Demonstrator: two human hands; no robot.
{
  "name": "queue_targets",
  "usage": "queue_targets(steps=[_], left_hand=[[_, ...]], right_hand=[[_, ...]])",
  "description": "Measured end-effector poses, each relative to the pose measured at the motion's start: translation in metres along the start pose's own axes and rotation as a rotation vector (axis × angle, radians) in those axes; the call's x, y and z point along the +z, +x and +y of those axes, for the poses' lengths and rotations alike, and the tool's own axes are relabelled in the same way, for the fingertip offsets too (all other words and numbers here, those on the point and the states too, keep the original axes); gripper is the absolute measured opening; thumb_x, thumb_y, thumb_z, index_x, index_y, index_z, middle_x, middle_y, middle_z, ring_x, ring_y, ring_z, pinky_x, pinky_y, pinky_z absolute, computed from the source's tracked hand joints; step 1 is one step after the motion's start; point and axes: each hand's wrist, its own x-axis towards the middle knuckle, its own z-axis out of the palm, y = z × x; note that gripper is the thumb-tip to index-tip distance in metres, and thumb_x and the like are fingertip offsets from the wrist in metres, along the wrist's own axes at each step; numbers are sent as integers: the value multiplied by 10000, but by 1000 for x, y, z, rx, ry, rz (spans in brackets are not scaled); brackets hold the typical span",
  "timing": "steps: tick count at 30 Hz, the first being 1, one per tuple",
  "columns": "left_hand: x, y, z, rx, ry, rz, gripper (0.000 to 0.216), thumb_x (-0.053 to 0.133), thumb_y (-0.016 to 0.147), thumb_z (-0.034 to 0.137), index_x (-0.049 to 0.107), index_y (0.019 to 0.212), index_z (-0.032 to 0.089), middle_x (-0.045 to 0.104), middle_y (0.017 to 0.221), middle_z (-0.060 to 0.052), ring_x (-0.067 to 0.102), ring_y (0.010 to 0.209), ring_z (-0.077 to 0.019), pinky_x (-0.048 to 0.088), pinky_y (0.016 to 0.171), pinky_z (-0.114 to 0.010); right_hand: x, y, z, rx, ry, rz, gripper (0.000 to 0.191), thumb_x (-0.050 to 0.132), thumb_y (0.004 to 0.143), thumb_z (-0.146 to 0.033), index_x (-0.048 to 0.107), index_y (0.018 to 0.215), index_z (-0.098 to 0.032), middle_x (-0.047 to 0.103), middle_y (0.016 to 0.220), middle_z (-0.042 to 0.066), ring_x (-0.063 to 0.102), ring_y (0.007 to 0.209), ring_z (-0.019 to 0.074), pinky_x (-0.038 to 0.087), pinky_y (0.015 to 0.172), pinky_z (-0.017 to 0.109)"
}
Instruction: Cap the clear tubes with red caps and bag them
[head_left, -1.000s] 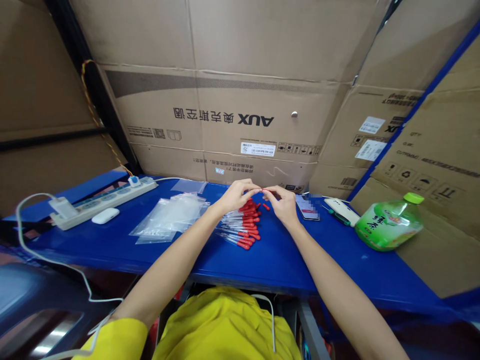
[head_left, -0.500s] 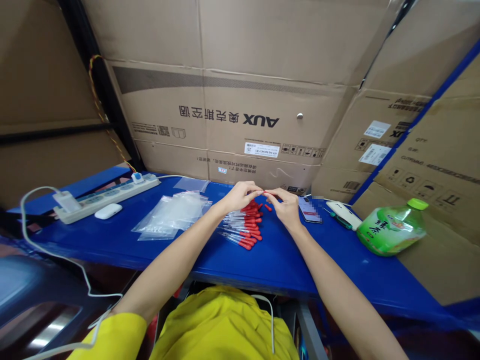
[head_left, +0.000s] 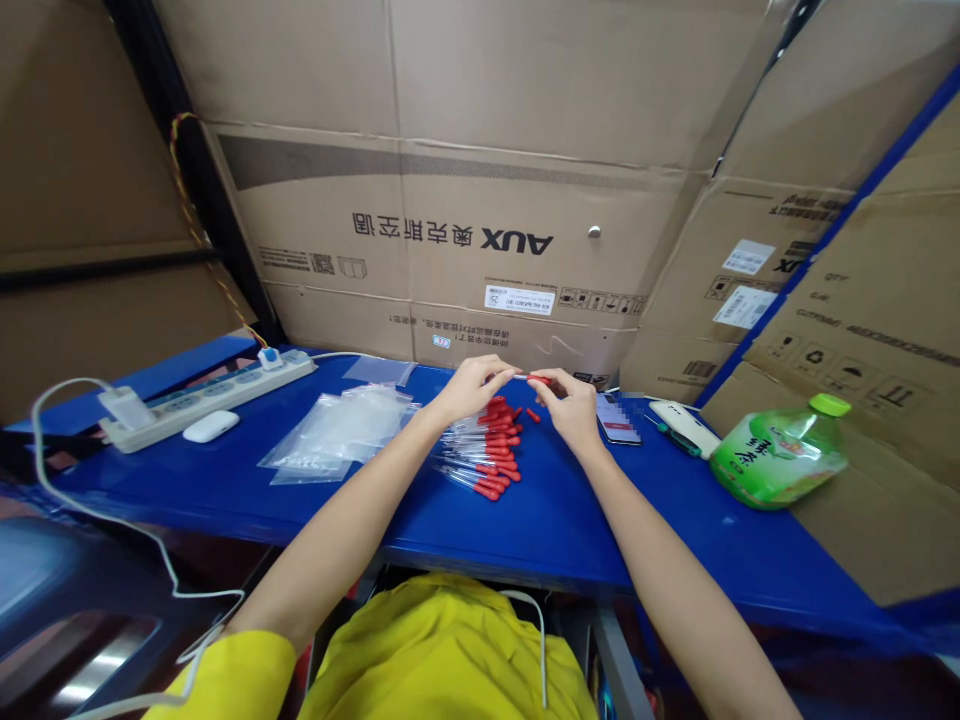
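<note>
My left hand (head_left: pixel 472 385) and my right hand (head_left: pixel 571 405) meet above the blue table (head_left: pixel 570 510), pinching between them one thin clear tube with a red cap (head_left: pixel 534 379). The left fingers hold the clear end, the right fingers the red cap end. Just below the hands lies a pile of several more red-capped clear tubes (head_left: pixel 487 450), with a loose red cap (head_left: pixel 532 414) beside it.
Clear plastic bags (head_left: pixel 337 430) lie left of the pile. A white power strip (head_left: pixel 202 398) and a white earbud case (head_left: pixel 201 427) sit at the far left. A phone (head_left: pixel 616 418), a white device (head_left: pixel 682 417) and a green bottle (head_left: pixel 776 452) lie to the right. Cardboard boxes (head_left: pixel 465 230) wall the back.
The hands have risen slightly and stay together on the tube; the red cap end now shows more clearly between the fingertips. The view has shifted a little.
</note>
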Motion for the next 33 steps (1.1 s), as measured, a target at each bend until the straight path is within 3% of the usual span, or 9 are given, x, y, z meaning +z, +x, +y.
queue_targets(steps=[2, 5, 9, 17, 22, 27, 33], left_hand=[[2, 1, -3, -148, -165, 56, 454, 552, 1000, 519, 788, 1085, 141, 698, 829, -62, 607, 762, -171, 459, 719, -289], [10, 2, -2, -376, -638, 163, 585, 496, 990, 637, 726, 1150, 123, 616, 743, -34, 505, 602, -111, 392, 566, -247], [24, 2, 10, -451, -1085, 155, 663, 373, 982, 743, 657, 1110, 158, 569, 807, -38, 510, 641, -100, 390, 544, -218], [25, 0, 24, -396, -1004, 191, 642, 225, 956, 815, 412, 834, 213, 582, 914, -65, 455, 637, -119, 297, 459, -228], [15, 1, 29, -448, -1351, 297, 503, 293, 1037, 635, 331, 775, 208, 450, 741, -3, 341, 528, -87, 232, 419, -196], [11, 2, 33, -464, -1684, 334, 437, 343, 1052, 525, 298, 754, 209, 365, 693, 34, 289, 460, -77, 218, 401, -186], [14, 2, 34, -436, -1738, 348, 423, 254, 1066, 458, 289, 728, 206, 341, 664, 39, 273, 426, -69, 196, 401, -182]], right_hand=[[-1, 1, 2, 31, 45, 58, 281, 743, 861, -484, 785, 969, -228, 763, 782, 27, 683, 618, 195, 562, 631, 322], [-1, 3, 5, 50, 97, 137, 274, 766, 841, -465, 784, 977, -227, 774, 834, 38, 696, 654, 199, 574, 656, 329], [0, 3, 4, 27, 100, 139, 257, 767, 841, -443, 781, 974, -223, 784, 886, 50, 713, 727, 209, 582, 713, 340], [7, -3, -6, -25, 32, 35, 222, 729, 883, -403, 766, 996, -216, 792, 947, 60, 724, 806, 217, 577, 775, 338], [11, -6, -7, -1, 72, -80, 269, 689, 921, -429, 743, 1093, -230, 787, 967, 43, 730, 797, 202, 581, 766, 324], [15, -8, -7, 47, 201, -65, 348, 745, 876, -470, 710, 1128, -233, 794, 925, 36, 762, 781, 212, 615, 770, 342], [16, -10, -13, 35, 214, -3, 259, 766, 865, -465, 734, 935, -218, 798, 846, 56, 783, 765, 238, 626, 745, 352]])
